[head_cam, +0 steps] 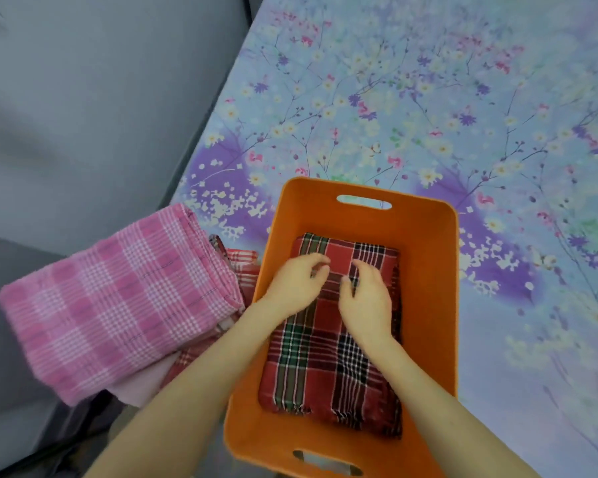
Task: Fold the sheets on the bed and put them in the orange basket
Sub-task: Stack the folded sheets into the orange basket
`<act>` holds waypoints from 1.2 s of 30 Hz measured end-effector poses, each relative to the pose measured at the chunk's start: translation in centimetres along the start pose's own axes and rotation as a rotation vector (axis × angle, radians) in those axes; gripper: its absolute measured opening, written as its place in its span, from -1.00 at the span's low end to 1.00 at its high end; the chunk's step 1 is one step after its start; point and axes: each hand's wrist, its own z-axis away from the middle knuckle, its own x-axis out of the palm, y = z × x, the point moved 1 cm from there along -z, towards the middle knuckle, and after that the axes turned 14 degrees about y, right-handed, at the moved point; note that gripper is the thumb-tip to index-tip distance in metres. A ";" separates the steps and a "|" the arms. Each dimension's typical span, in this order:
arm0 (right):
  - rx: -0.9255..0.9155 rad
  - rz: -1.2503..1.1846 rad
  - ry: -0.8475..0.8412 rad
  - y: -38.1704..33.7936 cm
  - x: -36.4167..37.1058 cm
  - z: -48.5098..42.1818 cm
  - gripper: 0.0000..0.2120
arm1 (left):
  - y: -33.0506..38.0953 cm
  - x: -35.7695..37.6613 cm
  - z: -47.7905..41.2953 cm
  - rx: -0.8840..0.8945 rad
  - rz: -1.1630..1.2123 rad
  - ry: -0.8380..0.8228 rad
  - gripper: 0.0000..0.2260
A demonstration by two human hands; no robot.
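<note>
Floral bed [428,98] bears, by its left edge, the basket [427,277], where left hand [296,282] and right hand [365,300] rest loose-fingered, grasping nothing, on the folded sheet [311,367].

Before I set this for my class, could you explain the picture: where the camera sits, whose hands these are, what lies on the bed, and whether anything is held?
There is no machine here. The single picture comes from a wide-angle camera worn on a person's head, looking forward and down at their own bare arms.

An orange basket stands on a bed covered in a floral bedsheet. Inside the basket lies a folded red plaid sheet.

The left hand and right hand are over that sheet inside the basket, with fingers loosely curled. They do not seem to grip anything.

To the left of the basket, at the bed's edge, lies a folded pink checked sheet. A red-and-white checked cloth peeks out from under it.
</note>
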 end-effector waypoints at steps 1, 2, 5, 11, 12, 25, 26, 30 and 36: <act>-0.009 -0.095 0.009 -2.2 -1.1 1.0 -0.62 | 0.6 -2.2 2.1 0.051 0.101 0.088 -0.78; 0.002 -0.184 -0.009 -4.3 -2.0 2.0 -0.64 | 0.9 -4.5 4.2 0.080 0.167 0.191 -0.81; -0.056 -0.360 -0.092 -9.7 -2.7 4.6 -0.66 | -1.4 -10.9 9.0 0.048 0.144 0.570 -0.84; -0.106 -0.085 -0.332 -16.4 2.9 6.7 -0.60 | -13.4 -18.8 16.9 -0.832 -0.138 1.069 -0.67; -0.076 -0.031 -0.340 -16.7 4.2 6.8 -0.58 | -15.2 -18.9 17.8 -0.966 -0.082 0.997 -0.60; 0.192 0.037 -0.385 -19.8 6.7 5.4 -0.69 | -21.4 -19.1 19.2 -1.129 1.261 0.669 -0.47; 0.302 -0.066 -0.405 -20.0 6.6 5.3 -0.75 | -21.0 -19.5 19.1 -1.117 1.258 0.688 -0.47; 0.615 -0.363 -0.473 -21.3 4.3 5.5 -0.62 | -18.7 -21.4 18.3 -1.101 1.337 0.664 -0.75; 0.396 -0.548 -0.380 -22.5 -1.4 6.9 -0.94 | -13.6 -26.1 18.2 -0.850 1.180 0.826 -0.80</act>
